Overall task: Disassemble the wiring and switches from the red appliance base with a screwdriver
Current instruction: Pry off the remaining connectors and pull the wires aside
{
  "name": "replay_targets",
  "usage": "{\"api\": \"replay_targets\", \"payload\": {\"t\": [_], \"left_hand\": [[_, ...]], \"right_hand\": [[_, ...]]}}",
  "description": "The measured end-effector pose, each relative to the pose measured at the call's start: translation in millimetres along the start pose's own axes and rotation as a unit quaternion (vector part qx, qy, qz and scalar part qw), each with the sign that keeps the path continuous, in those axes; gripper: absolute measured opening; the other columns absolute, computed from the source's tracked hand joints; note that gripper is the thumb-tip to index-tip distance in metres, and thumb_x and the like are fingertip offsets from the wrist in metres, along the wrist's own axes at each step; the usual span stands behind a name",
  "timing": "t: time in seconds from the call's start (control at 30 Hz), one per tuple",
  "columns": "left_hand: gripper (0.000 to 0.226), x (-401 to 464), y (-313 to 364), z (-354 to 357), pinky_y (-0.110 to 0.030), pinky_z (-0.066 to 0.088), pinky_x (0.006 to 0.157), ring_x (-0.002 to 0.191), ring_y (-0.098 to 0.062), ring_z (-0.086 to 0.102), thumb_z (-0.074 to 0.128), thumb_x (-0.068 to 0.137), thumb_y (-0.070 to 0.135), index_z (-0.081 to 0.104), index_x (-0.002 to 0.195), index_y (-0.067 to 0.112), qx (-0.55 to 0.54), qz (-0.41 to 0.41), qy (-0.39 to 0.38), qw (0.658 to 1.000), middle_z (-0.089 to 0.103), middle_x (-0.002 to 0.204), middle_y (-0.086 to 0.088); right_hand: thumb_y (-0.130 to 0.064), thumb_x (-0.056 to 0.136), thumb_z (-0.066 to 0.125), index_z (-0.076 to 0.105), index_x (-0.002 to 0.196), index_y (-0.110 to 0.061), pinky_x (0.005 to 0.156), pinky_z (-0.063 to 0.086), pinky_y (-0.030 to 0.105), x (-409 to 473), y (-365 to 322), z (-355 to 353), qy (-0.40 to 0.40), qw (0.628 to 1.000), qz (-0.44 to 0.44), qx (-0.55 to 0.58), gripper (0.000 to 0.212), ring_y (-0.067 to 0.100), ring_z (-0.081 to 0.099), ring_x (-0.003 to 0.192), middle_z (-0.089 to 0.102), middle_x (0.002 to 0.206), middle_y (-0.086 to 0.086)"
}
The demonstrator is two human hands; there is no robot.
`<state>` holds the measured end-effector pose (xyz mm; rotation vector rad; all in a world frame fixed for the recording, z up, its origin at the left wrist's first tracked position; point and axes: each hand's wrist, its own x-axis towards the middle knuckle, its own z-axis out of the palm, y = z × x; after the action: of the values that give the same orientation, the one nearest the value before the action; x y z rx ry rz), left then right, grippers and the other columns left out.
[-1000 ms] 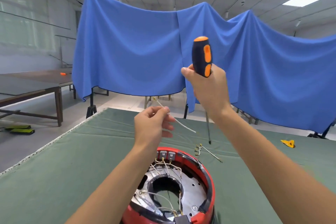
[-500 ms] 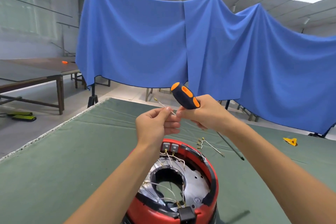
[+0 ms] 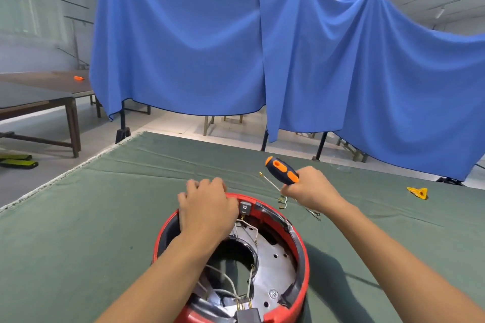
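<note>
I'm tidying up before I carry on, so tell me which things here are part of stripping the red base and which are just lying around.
Part of the job:
red appliance base
grey switch on its far rim
white wiring inside
screwdriver in the right hand
loose wires on the green cloth

Lying about:
yellow piece
orange object on the far table
</note>
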<state>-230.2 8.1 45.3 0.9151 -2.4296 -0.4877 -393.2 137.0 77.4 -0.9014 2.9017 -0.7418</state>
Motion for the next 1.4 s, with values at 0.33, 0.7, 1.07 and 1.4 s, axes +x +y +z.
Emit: {"api": "replay_targets", "payload": {"t": [0.33,0.7,1.07,1.4], "left_hand": [[0.029,8.5,-12.7,8.6,-0.032,0.040,0.081,0.101,-0.024,0.053,0.045,0.086,0.012,0.062,0.104,0.027,-0.088,-0.044,-0.019,0.995,0.065,0.107,-0.002],[0.035,15.7,-19.2,9.6,-0.030,0.042,0.077,0.098,-0.027,0.058,0.045,0.079,0.003,0.069,0.093,0.024,-0.106,-0.054,-0.005,0.993,0.069,0.102,-0.004],[0.036,-2.4,-17.1,2.8,-0.033,0.044,0.089,0.114,-0.018,0.051,0.039,0.091,0.017,0.060,0.116,0.033,-0.040,0.074,-0.058,0.995,0.061,0.121,0.006],[0.045,-0.2,-12.1,3.0,-0.033,0.038,0.076,0.118,-0.023,0.040,0.046,0.086,0.010,0.055,0.124,0.030,0.167,0.129,-0.030,0.977,0.050,0.123,0.001]], "right_hand": [[-0.025,0.076,0.062,0.047,0.069,-0.014,0.050,0.034,0.026,18.1,48.6,49.7,-0.008,0.992,0.112,-0.055,0.020,0.026,0.054,0.063,0.055,0.069,0.003],[-0.029,0.076,0.056,0.024,0.052,-0.021,0.045,0.019,0.026,-29.6,-12.8,-16.9,0.325,0.937,-0.129,0.005,0.041,0.014,0.032,0.043,0.031,0.041,-0.005],[-0.065,0.064,0.043,0.057,0.062,0.006,0.065,0.049,0.043,-74.5,-42.8,-56.3,0.391,0.877,-0.123,0.250,0.073,0.035,0.057,0.062,0.061,0.058,0.020],[-0.032,0.077,0.060,0.065,0.058,-0.007,0.052,0.041,0.007,-74.6,-40.3,-30.3,0.349,0.798,-0.116,0.476,0.032,0.000,0.055,0.048,0.063,0.049,-0.008]]}}
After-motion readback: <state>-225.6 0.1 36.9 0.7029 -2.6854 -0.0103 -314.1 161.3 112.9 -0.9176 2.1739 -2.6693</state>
